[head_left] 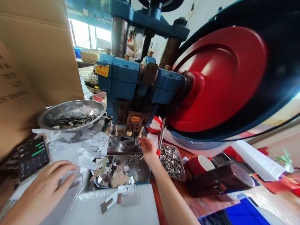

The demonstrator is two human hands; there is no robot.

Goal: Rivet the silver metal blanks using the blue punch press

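Injury threatens if our blue metal press (119, 76) cycles: its dark rectangular metal die (127, 140) is ten o'clock from our curled right hand (149, 152), hold unclear; our half-open, seemingly empty left hand (50, 179), eight.

Bright window (91, 33) at upper left, pale wall (203, 12), reddish tabletop (193, 205)

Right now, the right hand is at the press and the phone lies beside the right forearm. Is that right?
Not quite: the phone lies beside the left hand, as the head view shows. The right hand is indeed at the press.
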